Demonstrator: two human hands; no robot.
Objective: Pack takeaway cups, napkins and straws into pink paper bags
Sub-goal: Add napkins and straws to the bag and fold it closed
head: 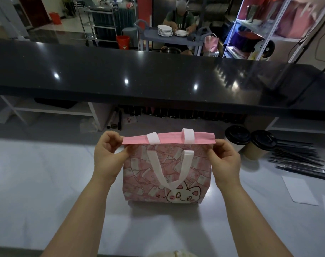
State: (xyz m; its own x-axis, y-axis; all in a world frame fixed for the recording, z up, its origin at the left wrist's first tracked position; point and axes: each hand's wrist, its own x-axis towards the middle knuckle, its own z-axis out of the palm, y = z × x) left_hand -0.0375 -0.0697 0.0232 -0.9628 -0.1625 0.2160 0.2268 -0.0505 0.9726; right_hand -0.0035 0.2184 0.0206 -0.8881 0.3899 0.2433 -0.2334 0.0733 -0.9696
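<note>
Head view: a pink bag [165, 175] stands upright on the white counter [37, 173], about midway along it and closer to the near edge than the far one. Its top is folded into a flat pink band. The left hand [107, 156] pinches the left end of that band between thumb and curled fingers, and the right hand [225, 160] pinches the right end the same way. Both hands are clamped on the fold, with nothing else in them. One white handle [169, 171] hangs down the bag's near face above a printed cat. Two white strips cross the band on top.

Two cups [235, 138] with black lids stand side by side at the counter's far edge, just right of the bag and touching or nearly touching each other. Black straws [298, 158] lie in a loose pile just right of the cups, toward the far right corner. White napkins [299, 191] lie flat by the right edge, nearer than the straws.
</note>
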